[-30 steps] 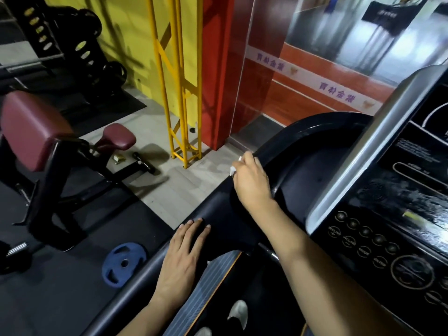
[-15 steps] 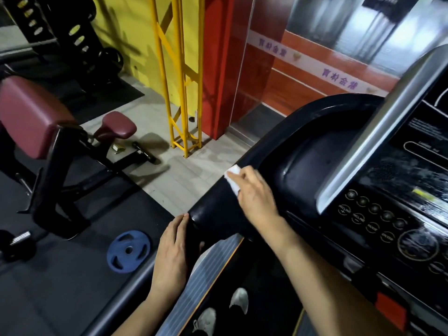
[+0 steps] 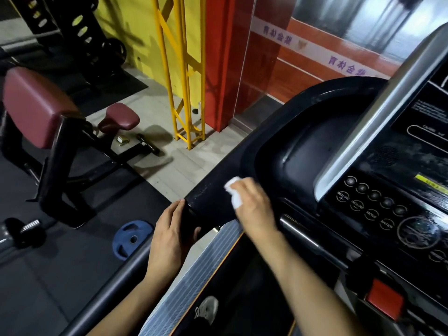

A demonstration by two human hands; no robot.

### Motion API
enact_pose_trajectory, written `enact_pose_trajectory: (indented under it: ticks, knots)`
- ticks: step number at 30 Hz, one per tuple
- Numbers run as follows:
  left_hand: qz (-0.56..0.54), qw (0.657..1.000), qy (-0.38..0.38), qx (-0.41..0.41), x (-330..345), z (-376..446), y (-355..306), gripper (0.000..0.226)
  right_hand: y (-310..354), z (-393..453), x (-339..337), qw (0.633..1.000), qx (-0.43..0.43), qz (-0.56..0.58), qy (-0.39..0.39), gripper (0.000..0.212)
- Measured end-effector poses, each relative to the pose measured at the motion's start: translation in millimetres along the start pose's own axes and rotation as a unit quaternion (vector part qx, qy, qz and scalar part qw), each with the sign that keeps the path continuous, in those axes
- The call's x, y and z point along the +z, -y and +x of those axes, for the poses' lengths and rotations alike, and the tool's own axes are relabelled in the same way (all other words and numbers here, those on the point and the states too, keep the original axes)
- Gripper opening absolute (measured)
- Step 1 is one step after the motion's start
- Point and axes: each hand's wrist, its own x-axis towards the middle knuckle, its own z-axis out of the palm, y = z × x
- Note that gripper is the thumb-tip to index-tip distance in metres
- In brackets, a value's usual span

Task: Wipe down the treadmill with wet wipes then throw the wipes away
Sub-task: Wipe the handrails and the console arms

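Observation:
A black treadmill fills the right half of the view, with its console panel (image 3: 378,209) of round buttons and a broad left handrail (image 3: 211,197) curving round a recessed tray (image 3: 303,151). My right hand (image 3: 254,209) holds a crumpled white wet wipe (image 3: 234,192) and presses it on the top of the handrail, near the tray's rim. My left hand (image 3: 169,236) wraps round the handrail a little lower down, thumb on the inner side. My shoe (image 3: 208,309) shows below on the treadmill's belt.
A maroon-padded bench machine (image 3: 41,105) stands on dark matting to the left. A blue weight plate (image 3: 132,238) lies on the floor beside the treadmill. A yellow metal frame (image 3: 184,76) and a red column (image 3: 223,61) rise behind. A red stop button (image 3: 384,301) sits at the console's lower edge.
My right hand has slid the wipe down the handrail toward me. My left hand, flat on the rail a second ago, now grasps it. The view has shifted slightly.

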Motion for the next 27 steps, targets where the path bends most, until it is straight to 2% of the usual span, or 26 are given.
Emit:
enact_pose_trajectory:
  ticks: [2,4,6,10,13,15,19,22,24,27]
  knots:
    - [0.006,1.000,-0.003,0.000,0.5,-1.0,-2.8,0.077,-31.9,9.5,-18.2,0.995,0.088,-0.039,-0.028,0.015]
    - [0.013,1.000,-0.002,-0.002,1.7,-1.3,-4.8,0.077,-45.3,14.1,-24.5,0.985,0.162,-0.056,-0.025,0.022]
    - [0.016,1.000,-0.003,-0.006,1.1,-0.8,-7.7,0.078,-30.3,10.1,-19.3,0.984,0.177,-0.004,-0.024,0.025]
    - [0.017,1.000,-0.003,-0.009,0.1,-1.3,-10.8,0.079,36.9,-18.6,18.5,0.989,0.103,0.107,-0.010,0.017]
    - [0.015,1.000,0.007,-0.015,1.0,-0.3,-7.7,0.089,63.5,-29.8,30.5,0.993,0.013,0.112,0.039,0.024]
    - [0.017,1.000,0.006,-0.016,1.4,0.2,-5.9,0.084,51.9,-24.7,23.2,0.995,-0.025,0.080,0.053,0.031]
    - [0.018,1.000,0.001,-0.022,0.8,3.1,-5.5,0.076,-1.0,2.0,-1.3,0.995,0.098,0.023,-0.029,0.028]
    - [0.027,0.999,0.002,-0.026,1.3,3.8,-5.9,0.078,-11.8,15.7,-15.1,0.990,0.136,0.001,-0.020,0.037]
    - [0.040,0.999,0.013,-0.032,1.3,3.4,-8.8,0.080,-12.6,24.4,-17.3,0.987,0.156,0.029,-0.012,0.035]
    - [0.069,0.997,0.025,-0.022,0.3,5.9,-15.3,0.082,-19.9,39.6,-18.4,0.967,0.230,0.108,-0.036,0.028]
